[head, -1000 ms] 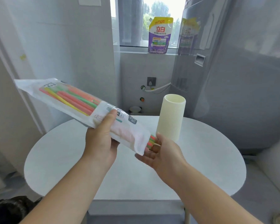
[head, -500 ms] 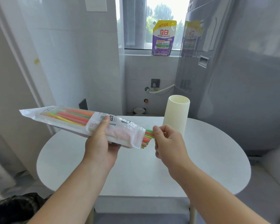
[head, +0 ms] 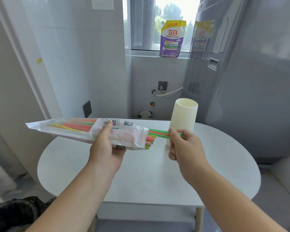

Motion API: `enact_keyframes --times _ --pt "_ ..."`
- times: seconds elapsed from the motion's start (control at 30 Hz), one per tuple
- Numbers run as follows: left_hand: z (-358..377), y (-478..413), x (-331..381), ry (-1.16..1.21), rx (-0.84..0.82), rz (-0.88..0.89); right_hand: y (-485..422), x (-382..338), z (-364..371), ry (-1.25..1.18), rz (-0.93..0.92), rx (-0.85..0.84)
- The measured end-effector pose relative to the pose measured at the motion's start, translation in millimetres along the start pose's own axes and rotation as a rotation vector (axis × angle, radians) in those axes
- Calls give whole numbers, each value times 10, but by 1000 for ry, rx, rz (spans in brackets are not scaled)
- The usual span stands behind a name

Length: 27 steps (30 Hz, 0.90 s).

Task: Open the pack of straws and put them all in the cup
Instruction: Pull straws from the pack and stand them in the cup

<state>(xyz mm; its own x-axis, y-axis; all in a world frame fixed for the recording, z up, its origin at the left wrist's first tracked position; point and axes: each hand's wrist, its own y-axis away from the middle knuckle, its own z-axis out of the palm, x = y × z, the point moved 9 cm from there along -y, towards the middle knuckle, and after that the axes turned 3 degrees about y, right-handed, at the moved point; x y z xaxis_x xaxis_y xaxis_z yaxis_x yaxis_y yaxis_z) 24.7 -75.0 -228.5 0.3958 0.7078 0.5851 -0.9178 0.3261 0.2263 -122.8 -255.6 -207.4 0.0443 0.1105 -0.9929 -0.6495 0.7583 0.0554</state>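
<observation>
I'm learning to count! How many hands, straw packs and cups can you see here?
Hands: 2, the left hand holding the straw pack and the right hand pinching straws
Straw pack: 1
Cup: 1, on the table
Total: 4

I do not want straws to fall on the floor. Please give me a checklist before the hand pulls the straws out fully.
1. Right hand pinches the green straws: ok.
2. Left hand grips the pack: ok.
3. Pack end open, straw tips out: ok.
4. Cup upright on the table: ok.
5. Cup empty inside: cannot tell.
6. Loose straws secure in the pack mouth: cannot tell.
</observation>
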Motion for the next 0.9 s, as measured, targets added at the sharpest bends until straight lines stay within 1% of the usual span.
enact_keyframes --times 0.07,0.2,0.3,0.4,0.53,0.63,0.8,0.9 --pt "-17 -26 46 18 4 9 -29 71 -76 -165 82 12" --pt "17 -21 23 16 -18 -4 2 155 -38 -454 182 -31" --pt "54 19 -57 12 -26 -21 68 186 87 -546 223 -59" --pt "79 41 -104 11 -41 -34 131 240 185 -606 272 -52" --pt "113 88 -153 14 -57 -51 148 248 211 -623 277 -43" --pt "127 118 -175 3 -74 -49 139 253 183 -586 253 -28" --pt "151 122 -176 -6 -99 -39 90 243 74 -517 231 55" --pt "142 98 -180 10 -95 -57 27 147 21 -485 198 62"
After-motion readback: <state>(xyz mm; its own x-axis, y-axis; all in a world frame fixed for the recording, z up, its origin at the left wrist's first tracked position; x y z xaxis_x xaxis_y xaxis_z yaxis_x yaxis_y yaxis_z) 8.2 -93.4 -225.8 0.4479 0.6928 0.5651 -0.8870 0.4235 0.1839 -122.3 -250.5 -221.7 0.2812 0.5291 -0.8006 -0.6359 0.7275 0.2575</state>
